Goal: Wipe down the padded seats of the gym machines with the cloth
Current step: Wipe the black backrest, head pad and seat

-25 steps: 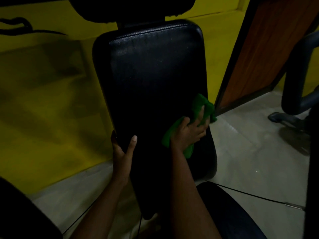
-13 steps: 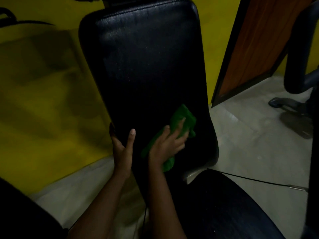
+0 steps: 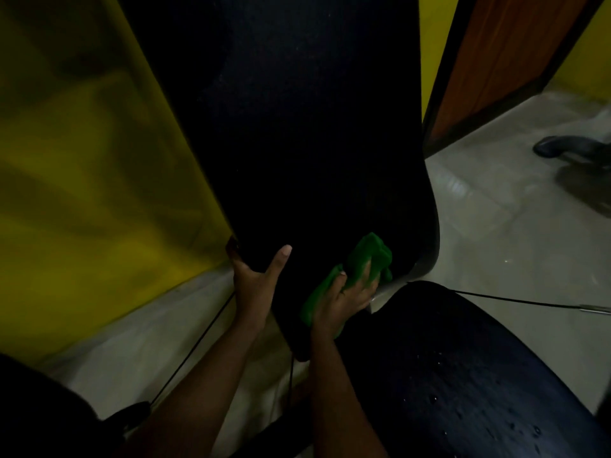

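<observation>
A tall black padded backrest (image 3: 297,143) fills the middle of the view, standing upright and tilted a little. My left hand (image 3: 254,282) grips its lower left edge, thumb on the front, fingers hidden behind. My right hand (image 3: 347,295) presses a green cloth (image 3: 360,262) flat against the pad's lower right part, fingers spread over the cloth. Below and to the right lies the dark padded seat (image 3: 463,375), with small water drops on it.
A yellow wall (image 3: 82,160) stands left of the backrest. A wooden door with a dark frame (image 3: 496,71) is at the upper right. Grey floor tiles (image 3: 512,209) spread right, with a black machine foot (image 3: 568,150). Thin black cables (image 3: 515,300) cross the floor.
My right hand slid the cloth down the backrest toward its lower right corner. The view moved closer and lower. My left hand kept its hold on the left edge.
</observation>
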Motion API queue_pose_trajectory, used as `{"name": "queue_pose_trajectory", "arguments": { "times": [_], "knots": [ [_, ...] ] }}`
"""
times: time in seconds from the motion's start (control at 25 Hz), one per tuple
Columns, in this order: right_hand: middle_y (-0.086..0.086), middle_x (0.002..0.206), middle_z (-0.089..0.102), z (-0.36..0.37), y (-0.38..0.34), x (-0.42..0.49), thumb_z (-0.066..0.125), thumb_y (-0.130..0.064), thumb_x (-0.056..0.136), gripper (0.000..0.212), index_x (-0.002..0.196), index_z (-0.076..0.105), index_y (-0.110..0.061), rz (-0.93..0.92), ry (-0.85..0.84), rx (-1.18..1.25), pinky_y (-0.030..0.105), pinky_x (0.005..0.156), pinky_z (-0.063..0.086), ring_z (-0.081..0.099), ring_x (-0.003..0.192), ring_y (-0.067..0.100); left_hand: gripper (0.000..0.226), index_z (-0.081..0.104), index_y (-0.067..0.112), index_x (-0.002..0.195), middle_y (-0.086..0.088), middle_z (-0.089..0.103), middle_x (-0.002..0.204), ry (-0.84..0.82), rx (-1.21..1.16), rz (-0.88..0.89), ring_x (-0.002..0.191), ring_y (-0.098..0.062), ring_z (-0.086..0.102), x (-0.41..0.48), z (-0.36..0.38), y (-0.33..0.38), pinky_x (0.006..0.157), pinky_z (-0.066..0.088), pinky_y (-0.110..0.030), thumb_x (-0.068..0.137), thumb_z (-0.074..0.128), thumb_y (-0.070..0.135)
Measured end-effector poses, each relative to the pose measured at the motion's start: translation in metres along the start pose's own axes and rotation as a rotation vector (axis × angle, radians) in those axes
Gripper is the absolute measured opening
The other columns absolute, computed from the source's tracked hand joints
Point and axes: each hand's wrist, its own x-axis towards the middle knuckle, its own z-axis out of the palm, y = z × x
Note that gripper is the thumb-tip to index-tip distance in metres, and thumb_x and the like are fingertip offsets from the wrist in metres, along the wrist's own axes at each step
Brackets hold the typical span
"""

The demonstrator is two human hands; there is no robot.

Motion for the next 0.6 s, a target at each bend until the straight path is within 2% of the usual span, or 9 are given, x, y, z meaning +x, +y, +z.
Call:
{"name": "queue_pose_trajectory", "arguments": {
  "times": [0.08, 0.16, 0.2, 0.28, 0.36, 0.44, 0.52, 0.6],
  "knots": [
    [0.025, 0.146, 0.028, -0.012, 0.014, 0.008, 0.039, -0.03, 0.092, 0.056, 0.139, 0.036, -0.001, 0.084, -0.081, -0.005, 0.019, 0.104, 0.009, 0.026, 0.133, 0.037, 0.085, 0.024, 0.011, 0.145, -0.005, 0.044, 0.138, -0.008, 0.019, 0.008, 0.127, -0.017, 0.044, 0.0, -0.002, -0.005, 0.1, 0.04, -0.026, 0.077, 0.073, 0.023],
    [0.021, 0.149, 0.026, -0.023, 0.017, 0.022, 0.043, -0.016, 0.096, 0.049, 0.142, 0.03, -0.004, 0.215, -0.111, 0.04, 0.015, 0.102, 0.007, 0.022, 0.137, 0.036, 0.083, 0.023, 0.01, 0.144, -0.007, 0.042, 0.14, -0.018, 0.026, -0.003, 0.128, -0.018, 0.042, 0.001, -0.004, -0.001, 0.103, 0.039, -0.028, 0.079, 0.073, 0.023],
    [0.019, 0.149, 0.027, -0.026, 0.009, 0.033, 0.042, -0.015, 0.097, 0.048, 0.143, 0.03, -0.006, 0.241, -0.089, 0.073, 0.015, 0.103, 0.009, 0.024, 0.138, 0.034, 0.084, 0.023, 0.01, 0.144, -0.008, 0.041, 0.14, -0.03, 0.026, -0.01, 0.129, -0.019, 0.042, 0.001, -0.005, 0.0, 0.105, 0.038, -0.031, 0.078, 0.073, 0.025],
    [0.015, 0.151, 0.027, -0.025, -0.022, 0.055, 0.04, -0.015, 0.097, 0.047, 0.143, 0.031, -0.011, 0.123, -0.084, 0.091, 0.015, 0.103, 0.012, 0.025, 0.138, 0.029, 0.081, 0.022, 0.01, 0.144, -0.009, 0.039, 0.142, -0.024, 0.039, -0.021, 0.131, -0.021, 0.04, 0.0, -0.005, 0.001, 0.108, 0.037, -0.033, 0.08, 0.07, 0.022],
    [0.009, 0.155, 0.017, -0.02, -0.07, 0.071, 0.04, -0.014, 0.096, 0.052, 0.145, 0.024, -0.026, -0.12, -0.165, 0.032, 0.016, 0.102, 0.016, 0.02, 0.135, 0.021, 0.079, 0.022, 0.01, 0.145, -0.009, 0.039, 0.143, 0.001, 0.048, -0.029, 0.131, -0.02, 0.04, -0.001, -0.003, 0.002, 0.105, 0.037, -0.029, 0.081, 0.069, 0.017],
    [0.008, 0.157, 0.011, -0.012, -0.09, 0.083, 0.037, -0.024, 0.092, 0.055, 0.141, 0.015, -0.036, -0.359, -0.204, -0.039, 0.023, 0.103, 0.015, 0.017, 0.136, 0.023, 0.08, 0.022, 0.01, 0.145, -0.008, 0.04, 0.142, 0.016, 0.046, -0.046, 0.128, -0.017, 0.041, -0.002, -0.001, 0.005, 0.102, 0.037, -0.027, 0.08, 0.069, 0.015],
    [0.012, 0.156, 0.012, -0.01, -0.078, 0.092, 0.03, -0.035, 0.085, 0.058, 0.142, 0.017, -0.031, -0.354, -0.152, -0.072, 0.021, 0.103, 0.009, 0.016, 0.137, 0.022, 0.082, 0.023, 0.008, 0.145, -0.007, 0.042, 0.139, 0.023, 0.04, -0.056, 0.125, -0.017, 0.043, -0.004, 0.001, 0.005, 0.1, 0.039, -0.027, 0.078, 0.071, 0.014],
    [0.018, 0.154, 0.016, -0.01, -0.055, 0.099, 0.031, -0.032, 0.083, 0.062, 0.143, 0.026, -0.019, -0.285, -0.068, -0.059, 0.009, 0.1, 0.002, 0.016, 0.134, 0.021, 0.08, 0.029, 0.008, 0.141, -0.007, 0.046, 0.134, 0.038, 0.046, -0.036, 0.121, -0.018, 0.047, -0.003, 0.001, 0.001, 0.1, 0.042, -0.031, 0.075, 0.074, 0.013]
  ]
}}
